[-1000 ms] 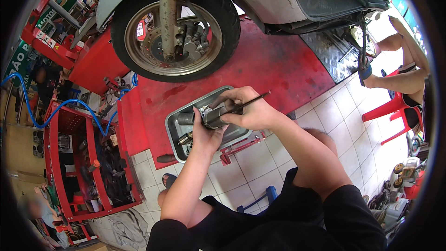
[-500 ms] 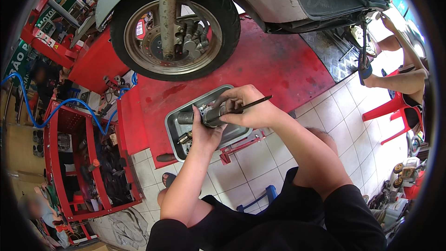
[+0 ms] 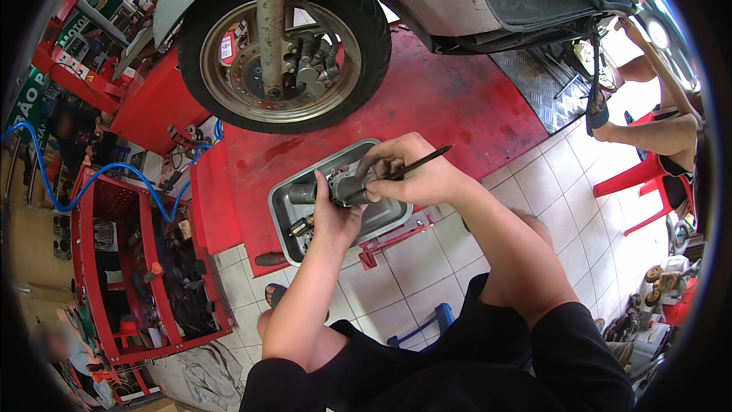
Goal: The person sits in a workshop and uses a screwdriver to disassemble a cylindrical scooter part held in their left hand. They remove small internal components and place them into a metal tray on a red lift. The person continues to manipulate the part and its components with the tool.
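Above a grey metal tray (image 3: 276, 217), a grey cylindrical metal part (image 3: 351, 188) lies between my hands. My left hand (image 3: 335, 217) is closed round its left end, thumb up along the side. My right hand (image 3: 412, 175) is bent over its right end, fingertips and thumb against it. The same hand also grips a thin dark rod (image 3: 427, 160), whose pointed end sticks out to the upper right; its other end is hidden by the fingers. Inside the tray are a dark cylinder (image 3: 302, 194) and a small brass-coloured part (image 3: 303, 226).
The tray rests on a red lift platform (image 3: 442, 107), below a scooter's front wheel (image 3: 286, 53). A red tool cart (image 3: 145, 259) stands at left, with a blue air hose (image 3: 99, 175) above it. On the right, another person's arm (image 3: 648, 131) shows near a red stool (image 3: 640, 183).
My right fingers and the rod have shifted slightly, and the rod's tip now sits a little higher and farther right. Both hands stay on the cylindrical part.
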Tool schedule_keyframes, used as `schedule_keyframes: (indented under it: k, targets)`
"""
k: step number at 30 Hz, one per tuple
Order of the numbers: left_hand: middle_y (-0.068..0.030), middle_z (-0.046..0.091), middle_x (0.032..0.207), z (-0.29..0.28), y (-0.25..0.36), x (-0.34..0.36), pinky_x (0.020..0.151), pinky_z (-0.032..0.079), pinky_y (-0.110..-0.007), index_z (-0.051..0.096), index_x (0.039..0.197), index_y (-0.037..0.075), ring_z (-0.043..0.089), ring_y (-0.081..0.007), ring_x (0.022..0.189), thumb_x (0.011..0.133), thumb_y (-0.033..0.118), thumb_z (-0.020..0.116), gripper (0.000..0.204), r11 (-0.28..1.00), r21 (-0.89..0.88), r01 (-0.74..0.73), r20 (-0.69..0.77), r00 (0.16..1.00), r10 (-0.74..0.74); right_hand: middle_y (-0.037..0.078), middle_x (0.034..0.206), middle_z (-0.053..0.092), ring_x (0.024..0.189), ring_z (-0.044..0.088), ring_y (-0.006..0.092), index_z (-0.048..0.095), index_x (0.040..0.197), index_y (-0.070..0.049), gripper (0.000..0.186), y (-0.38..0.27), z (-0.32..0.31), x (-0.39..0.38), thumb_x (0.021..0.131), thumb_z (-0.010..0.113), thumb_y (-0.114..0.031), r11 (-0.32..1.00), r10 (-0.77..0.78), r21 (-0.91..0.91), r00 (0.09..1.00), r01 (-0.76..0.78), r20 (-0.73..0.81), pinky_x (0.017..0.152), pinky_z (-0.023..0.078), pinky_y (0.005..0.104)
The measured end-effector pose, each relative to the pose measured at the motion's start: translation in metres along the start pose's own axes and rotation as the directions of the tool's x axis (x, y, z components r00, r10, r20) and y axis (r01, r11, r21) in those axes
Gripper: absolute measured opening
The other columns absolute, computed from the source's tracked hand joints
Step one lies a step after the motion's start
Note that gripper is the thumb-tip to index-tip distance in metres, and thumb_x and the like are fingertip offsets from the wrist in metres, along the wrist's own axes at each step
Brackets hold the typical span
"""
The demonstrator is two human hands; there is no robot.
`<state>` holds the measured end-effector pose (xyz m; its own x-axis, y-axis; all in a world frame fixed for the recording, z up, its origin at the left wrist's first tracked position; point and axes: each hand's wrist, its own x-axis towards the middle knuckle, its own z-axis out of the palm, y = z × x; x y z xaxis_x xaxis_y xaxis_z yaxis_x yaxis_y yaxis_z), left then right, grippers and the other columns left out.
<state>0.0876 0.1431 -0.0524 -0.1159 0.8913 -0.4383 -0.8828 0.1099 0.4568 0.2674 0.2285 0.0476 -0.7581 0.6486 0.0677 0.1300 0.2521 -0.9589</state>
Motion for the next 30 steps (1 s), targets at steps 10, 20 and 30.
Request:
schedule_keyframes:
  k: [10, 20, 30]
  targets:
    - [-0.012, 0.06, 0.125, -0.006, 0.001, 0.004, 0.105, 0.045, -0.046, 0.055, 0.126, 0.01, 0.058, -0.0282, 0.12, 0.101, 0.06, 0.044, 0.057, 0.995, 0.079, -0.059, -0.021, 0.998, 0.061, 0.0, 0.062, 0.053, 0.057, 0.047, 0.0068, 0.073, 0.096, 0.001, 0.022, 0.003, 0.0, -0.001, 0.076, 0.071, -0.005, 0.998, -0.038, -0.054, 0.999, 0.039, 0.015, 0.053, 0.038, 0.0255]
    - [-0.0136, 0.058, 0.13, -0.003, 0.005, 0.003, 0.108, 0.043, -0.052, 0.056, 0.126, 0.008, 0.055, -0.0312, 0.124, 0.102, 0.059, 0.044, 0.058, 0.998, 0.007, -0.06, -0.069, 0.996, 0.06, 0.003, 0.064, 0.06, 0.058, 0.052, 0.0101, 0.073, 0.092, 0.002, 0.02, 0.011, -0.001, 0.0, 0.086, 0.071, -0.017, 0.997, -0.074, -0.005, 0.995, 0.074, -0.062, 0.055, 0.042, 0.0284]
    - [-0.0152, 0.057, 0.132, -0.005, 0.027, -0.003, 0.109, 0.041, -0.056, 0.054, 0.123, 0.007, 0.054, -0.0343, 0.126, 0.104, 0.058, 0.041, 0.057, 0.991, -0.063, -0.121, -0.319, 0.943, 0.094, 0.01, 0.065, 0.064, 0.054, 0.059, 0.019, 0.071, 0.078, 0.001, 0.044, 0.001, -0.003, 0.003, 0.098, 0.062, -0.038, 0.988, 0.152, 0.009, 0.983, -0.152, -0.105, 0.056, 0.048, 0.0359]
